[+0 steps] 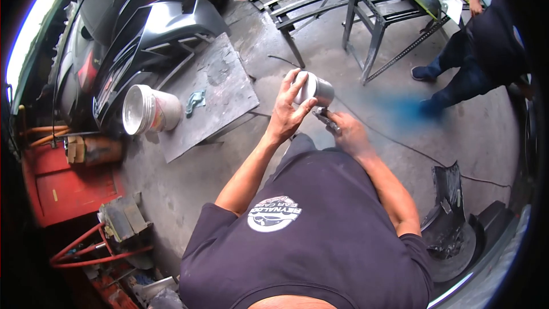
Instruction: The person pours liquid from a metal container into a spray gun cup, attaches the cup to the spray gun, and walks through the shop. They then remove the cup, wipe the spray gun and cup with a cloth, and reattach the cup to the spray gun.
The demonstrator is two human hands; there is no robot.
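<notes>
In front of my torso, my left hand [286, 109] is wrapped round a silver-grey cup [321, 90] with a pale lid, thumb and fingers spread along its side and end. The cup is tipped over sideways. Just below it, my right hand [350, 133] is closed round the metal body of what looks like a spray gun [327, 119], whose upper end meets the cup. My right fingers hide most of its handle.
To the left, a grey tabletop [229, 97] holds a white bucket [161, 111] and a teal cloth [195, 103]. Behind it rests a car bumper [177, 20]. A thin hose [412, 147] crosses the floor. A person [486, 40] stands by a metal stand [374, 23] at upper right.
</notes>
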